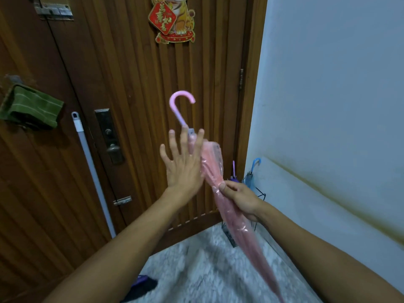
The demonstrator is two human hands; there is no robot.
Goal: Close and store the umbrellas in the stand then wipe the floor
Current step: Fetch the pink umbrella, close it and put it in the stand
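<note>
A folded pink umbrella (238, 228) with a pink hook handle slants from upper middle down to the lower right. My right hand (240, 199) grips its bunched canopy at mid-length. Beside the upper canopy, my left hand (182, 160) is spread flat with straight fingers, its palm against the plastic folds just below the handle. A black wire umbrella stand (261, 196) sits in the corner behind the pink umbrella. It holds a blue umbrella (251, 173) and a purple umbrella (233, 174).
A brown wooden door (135, 84) fills the left and centre. A mop handle (94, 171) leans against it, and a green cloth (30, 106) hangs at the left. A white wall (338, 106) stands on the right. A dark object (142, 285) lies on the marble floor (207, 270).
</note>
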